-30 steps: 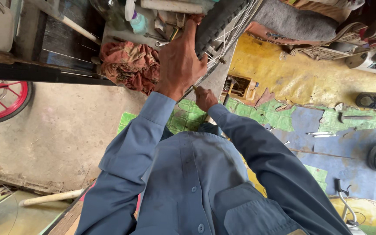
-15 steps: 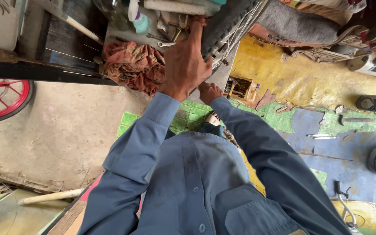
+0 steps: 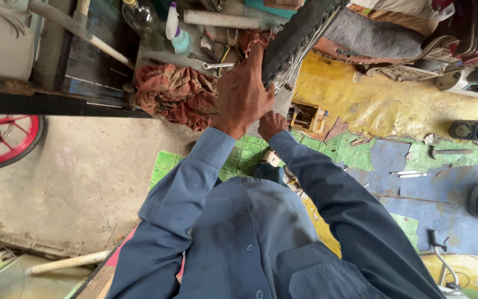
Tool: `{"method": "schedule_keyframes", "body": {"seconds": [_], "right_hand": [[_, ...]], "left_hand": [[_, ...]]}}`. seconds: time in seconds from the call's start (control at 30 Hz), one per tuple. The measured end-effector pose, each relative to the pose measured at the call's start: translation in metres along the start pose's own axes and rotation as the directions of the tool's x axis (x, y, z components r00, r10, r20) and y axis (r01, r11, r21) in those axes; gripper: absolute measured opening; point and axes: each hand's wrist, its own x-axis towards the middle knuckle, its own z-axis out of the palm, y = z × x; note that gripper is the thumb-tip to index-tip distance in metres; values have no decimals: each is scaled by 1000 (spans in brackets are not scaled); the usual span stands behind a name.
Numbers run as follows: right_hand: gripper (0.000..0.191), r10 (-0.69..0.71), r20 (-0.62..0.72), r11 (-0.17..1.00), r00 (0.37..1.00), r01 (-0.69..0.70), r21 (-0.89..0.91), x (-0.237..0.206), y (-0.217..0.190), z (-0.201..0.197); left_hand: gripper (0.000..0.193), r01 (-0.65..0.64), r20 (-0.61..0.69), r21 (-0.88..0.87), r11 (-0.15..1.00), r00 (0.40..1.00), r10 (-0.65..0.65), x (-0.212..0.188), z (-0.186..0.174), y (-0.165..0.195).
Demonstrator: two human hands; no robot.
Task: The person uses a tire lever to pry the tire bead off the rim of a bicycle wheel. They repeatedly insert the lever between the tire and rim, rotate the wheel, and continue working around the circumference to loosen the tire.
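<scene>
Your left hand (image 3: 243, 91) has climbed a little higher along the bicycle tyre (image 3: 297, 34) since the earlier frames, and your view has shifted slightly toward the clutter above it. That hand now lies with its back to you, fingers spread and curled against the black tread near the tyre's lower end. Your right hand (image 3: 270, 123) sits just below, closed into a loose fist near the spokes (image 3: 300, 52); you cannot tell whether it grips anything. The tyre leans up across the right edge of the grey desk (image 3: 156, 58). On that desk, a crumpled red rag (image 3: 175, 91) lies just left of your left hand, a spanner (image 3: 217, 66) rests above the rag, and a spray bottle (image 3: 177, 33) and a glass bottle (image 3: 139, 19) stand toward the far edge. A red wheel (image 3: 4, 141) shows at the left, over the concrete floor (image 3: 78, 182).
</scene>
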Motion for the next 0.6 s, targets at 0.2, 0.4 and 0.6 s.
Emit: {"method": "schedule_keyframes", "body": {"seconds": [0.2, 0.4, 0.6], "right_hand": [[35, -173, 43, 981, 984, 169, 91, 8, -11, -17], [32, -76, 53, 996, 996, 74, 52, 18, -23, -24], [29, -206, 68, 966, 976, 191, 175, 1, -5, -12]], "left_hand": [[81, -104, -145, -81, 991, 985, 92, -7, -2, 12], [74, -8, 8, -101, 995, 1000, 9, -15, -4, 23], [73, 89, 76, -87, 992, 994, -82, -22, 1, 13]]}}
